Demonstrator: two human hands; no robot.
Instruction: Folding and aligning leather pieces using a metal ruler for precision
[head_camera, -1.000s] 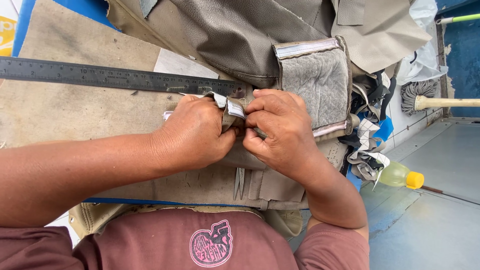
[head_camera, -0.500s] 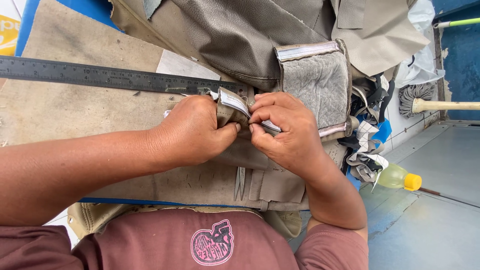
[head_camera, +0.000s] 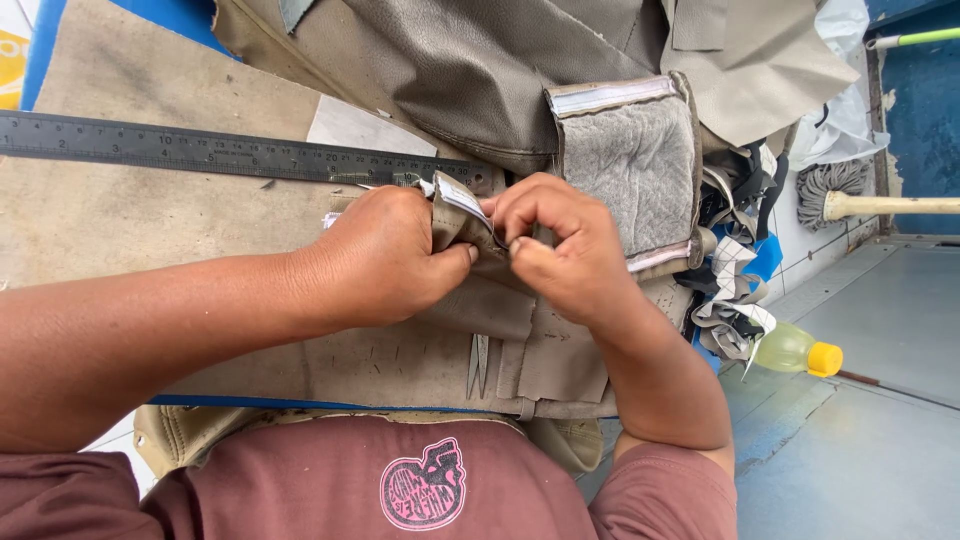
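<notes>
Both hands are pinched right on the same little folded edge of a tan leatherette piece (head_camera: 470, 215). The left hand (head_camera: 385, 255) is closed around the fold, thumb tip pressed against it, and the right hand (head_camera: 560, 250) has its fingers curled in tight, thumb and forefinger nipping the strip from the other side. That folded bit sits just below the near end of the steel ruler (head_camera: 230, 150), and you can see a white backing layer peeking out at the top of the fold.

Progress-wise, I'd say it's mid-way through working that edge: the fold is formed and held, but nothing looks fixed down, and the rest of the flap hangs loose toward the person.

Materials: the tan stuff is matte and soft, with a grainy face. Right of the ruler's end there's a panel with fuzzy grey foam backing (head_camera: 630, 170) and pale trim. Above that, a big crumpled heap of grey-brown textured vinyl (head_camera: 470, 70). Below the ruler, a pair of slim pointed snips (head_camera: 479, 365) lies flat on the worn tan work surface (head_camera: 150, 220). Well off to the ruler's right, a yellow-capped plastic bottle (head_camera: 795, 352) lies on the floor.
</notes>
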